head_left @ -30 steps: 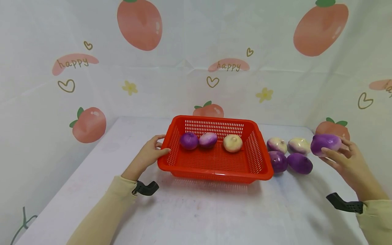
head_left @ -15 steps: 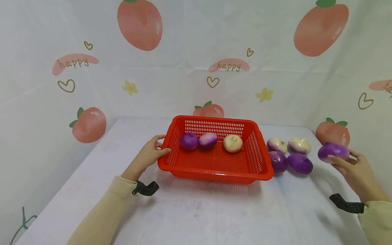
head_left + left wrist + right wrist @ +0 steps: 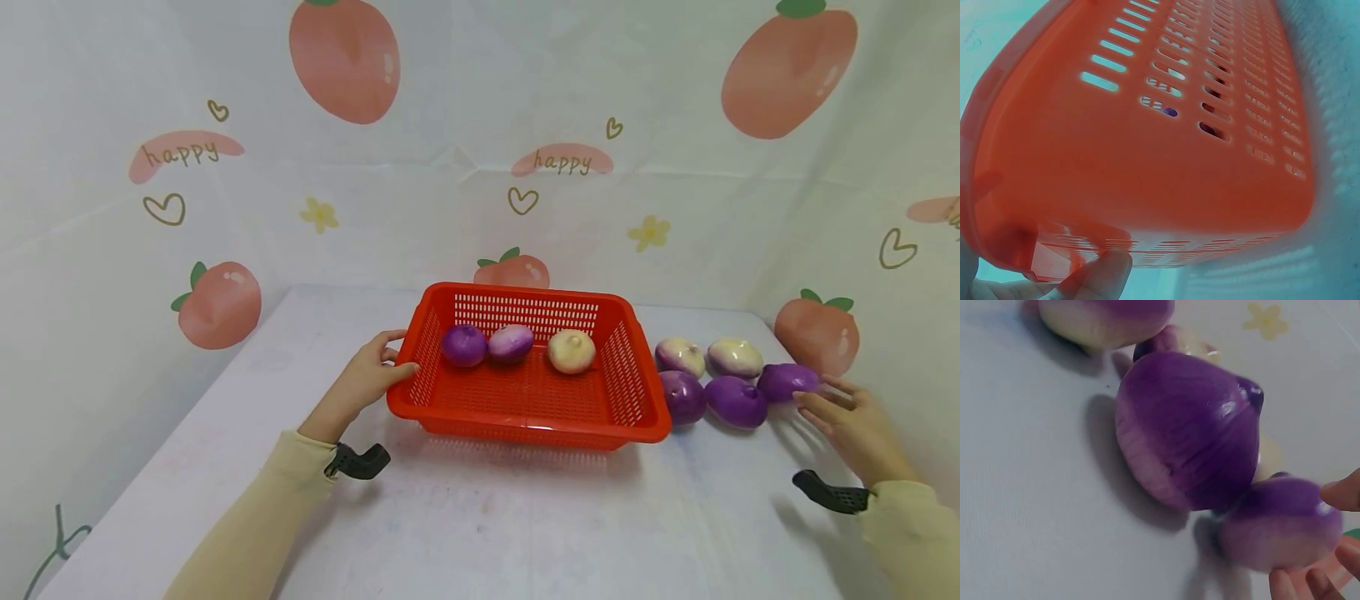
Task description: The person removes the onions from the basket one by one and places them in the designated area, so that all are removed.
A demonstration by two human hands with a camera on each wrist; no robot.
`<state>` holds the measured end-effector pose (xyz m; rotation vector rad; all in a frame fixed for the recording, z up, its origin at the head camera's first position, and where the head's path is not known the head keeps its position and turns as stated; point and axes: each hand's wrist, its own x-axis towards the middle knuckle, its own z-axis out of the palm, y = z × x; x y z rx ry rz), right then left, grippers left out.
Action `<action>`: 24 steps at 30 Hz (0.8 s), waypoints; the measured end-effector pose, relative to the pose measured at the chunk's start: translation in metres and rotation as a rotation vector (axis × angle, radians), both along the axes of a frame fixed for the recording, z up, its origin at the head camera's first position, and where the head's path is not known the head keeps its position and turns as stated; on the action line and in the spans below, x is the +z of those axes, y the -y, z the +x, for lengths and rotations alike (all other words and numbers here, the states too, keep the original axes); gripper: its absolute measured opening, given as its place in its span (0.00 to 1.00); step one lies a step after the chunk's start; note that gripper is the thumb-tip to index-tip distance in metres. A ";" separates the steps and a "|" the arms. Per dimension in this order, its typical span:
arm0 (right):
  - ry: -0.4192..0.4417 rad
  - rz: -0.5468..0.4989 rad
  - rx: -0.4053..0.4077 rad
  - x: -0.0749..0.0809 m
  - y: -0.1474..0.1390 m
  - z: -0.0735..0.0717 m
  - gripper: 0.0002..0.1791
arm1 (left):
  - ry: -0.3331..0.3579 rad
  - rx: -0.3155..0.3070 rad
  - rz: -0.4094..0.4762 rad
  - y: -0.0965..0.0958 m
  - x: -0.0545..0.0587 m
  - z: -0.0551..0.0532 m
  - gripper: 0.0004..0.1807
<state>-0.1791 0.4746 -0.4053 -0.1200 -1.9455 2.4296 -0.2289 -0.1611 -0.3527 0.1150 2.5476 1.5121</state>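
My left hand point(image 3: 363, 379) grips the left rim of a red plastic basket point(image 3: 525, 425), thumb over the edge. In the left wrist view, a fingertip point(image 3: 1110, 269) shows against the basket's outer wall. Inside the basket sit a purple onion point(image 3: 464, 346), a purple-and-white onion point(image 3: 511, 343) and a cream onion point(image 3: 572, 351). At the right, my right hand point(image 3: 858, 421) has its fingers loosely spread at the end of a purple onion point(image 3: 783, 382). That onion rests beside another purple onion point(image 3: 737, 402); in the right wrist view, thumb and fingertips are right at its side.
Beside the basket's right wall lie a darker purple onion point(image 3: 682, 398) and two pale purple-and-cream onions, one nearer the basket point(image 3: 680, 357) and one farther right point(image 3: 735, 357). A fruit-printed white cloth point(image 3: 420, 217) hangs behind the white table point(image 3: 480, 517).
The right hand has lowered its purple onion and shifted it left against the other onions, and its fingers have loosened. The left hand and basket stay put.
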 end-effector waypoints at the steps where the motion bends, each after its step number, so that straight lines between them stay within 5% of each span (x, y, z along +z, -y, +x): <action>1: 0.009 -0.002 0.011 -0.001 0.000 0.000 0.29 | -0.001 0.001 0.000 0.000 0.000 0.000 0.35; 4: 0.035 -0.031 0.035 -0.005 0.000 -0.002 0.20 | -0.008 -0.001 -0.004 0.001 -0.001 -0.001 0.35; 20: 0.175 0.149 -0.025 -0.001 0.005 -0.009 0.25 | -0.011 -0.013 0.006 0.002 -0.002 -0.002 0.35; 24: 0.170 0.087 -0.007 -0.004 0.003 -0.008 0.28 | -0.006 -0.009 0.008 0.002 -0.002 -0.002 0.35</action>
